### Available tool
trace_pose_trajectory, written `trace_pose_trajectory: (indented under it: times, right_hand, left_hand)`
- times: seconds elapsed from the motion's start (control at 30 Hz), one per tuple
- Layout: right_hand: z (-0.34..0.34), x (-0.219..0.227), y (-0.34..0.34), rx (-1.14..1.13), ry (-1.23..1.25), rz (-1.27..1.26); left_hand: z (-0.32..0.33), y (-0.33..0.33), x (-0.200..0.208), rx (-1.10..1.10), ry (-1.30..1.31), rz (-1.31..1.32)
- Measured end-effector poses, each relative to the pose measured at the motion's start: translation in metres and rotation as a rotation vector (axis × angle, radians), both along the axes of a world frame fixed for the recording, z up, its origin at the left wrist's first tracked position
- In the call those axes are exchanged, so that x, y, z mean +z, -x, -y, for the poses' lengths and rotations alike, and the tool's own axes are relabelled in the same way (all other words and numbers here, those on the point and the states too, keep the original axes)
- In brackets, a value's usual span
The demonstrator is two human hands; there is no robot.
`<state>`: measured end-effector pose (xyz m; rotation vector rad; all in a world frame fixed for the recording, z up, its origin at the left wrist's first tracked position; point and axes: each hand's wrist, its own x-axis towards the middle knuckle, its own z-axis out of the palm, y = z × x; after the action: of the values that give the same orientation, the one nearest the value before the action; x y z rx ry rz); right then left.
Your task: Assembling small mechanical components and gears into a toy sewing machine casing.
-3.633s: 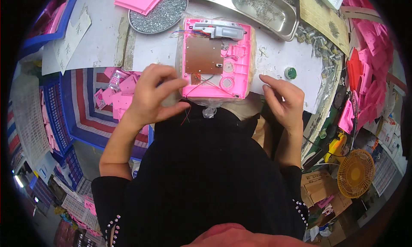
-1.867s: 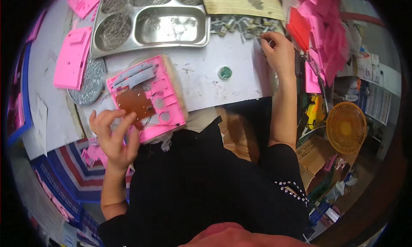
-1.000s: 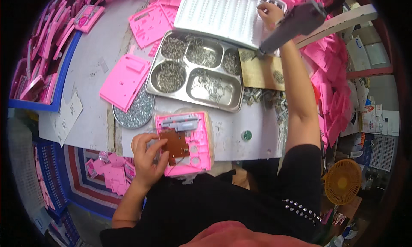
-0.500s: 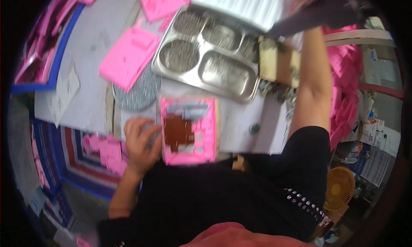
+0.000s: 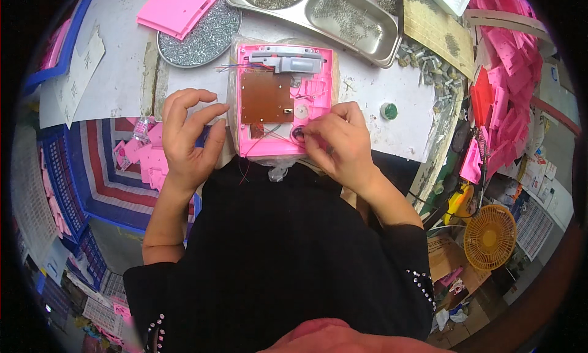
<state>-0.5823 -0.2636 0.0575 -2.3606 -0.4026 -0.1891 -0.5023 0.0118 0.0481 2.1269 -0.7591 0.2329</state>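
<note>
A pink plastic casing [image 5: 277, 146] lies on a padded, plastic-wrapped base at the table's front edge. Inside it sit a brown circuit board [image 5: 267, 96], a grey part [image 5: 298, 64] along the far side and thin loose wires. My right hand [image 5: 340, 140] reaches into the casing's near right corner, thumb and fingers pinched at a small dark round part [image 5: 298, 133]. The fingertips partly hide that part. Just left of the casing, my left hand [image 5: 192, 135] hovers with fingers curved and apart, holding nothing.
Behind the casing stand a round tray [image 5: 202, 41] of small screws, stacked pink panels [image 5: 174, 7] and a steel compartment tray [image 5: 392, 54] of small metal parts. A small green-topped item [image 5: 389, 111] lies at right, near scattered metal pieces [image 5: 433, 68]. Pink parts [image 5: 487, 102] pile up beyond.
My right hand has come back from the far right and is now at the casing's near right corner. My left hand remains beside the casing. The view has shifted.
</note>
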Motion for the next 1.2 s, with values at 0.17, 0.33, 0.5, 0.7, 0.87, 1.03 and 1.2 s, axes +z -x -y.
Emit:
trace_pose_trajectory:
  times: [0.17, 0.33, 0.5, 0.7, 0.87, 1.03, 1.2]
  right_hand:
    - [-0.007, 0.007, 0.004, -0.056, 0.128, 0.06]
    - [-0.006, -0.005, 0.005, -0.035, 0.062, 0.081]
    - [0.025, 0.009, 0.001, 0.006, -0.102, 0.043]
    - [0.173, 0.001, 0.009, -0.74, 0.169, 0.031]
    - [0.205, -0.031, -0.003, -0.75, 0.529, -0.028]
    - [0.175, -0.014, -0.001, -0.661, 0.347, -0.145]
    - [0.11, 0.012, 0.002, -0.288, 0.085, 0.053]
  left_hand:
    - [-0.003, 0.009, -0.002, 0.032, 0.015, 0.005]
    - [-0.001, 0.013, 0.001, 0.047, -0.004, -0.016]
    - [0.001, 0.007, 0.007, 0.027, -0.021, -0.014]
    - [0.007, -0.005, 0.01, -0.001, -0.054, 0.0]
    - [0.035, -0.018, 0.025, -0.154, -0.061, 0.08]
    - [0.078, -0.032, 0.059, -0.283, -0.019, 0.189]
    - [0.15, -0.053, 0.071, -0.488, -0.181, -0.324]
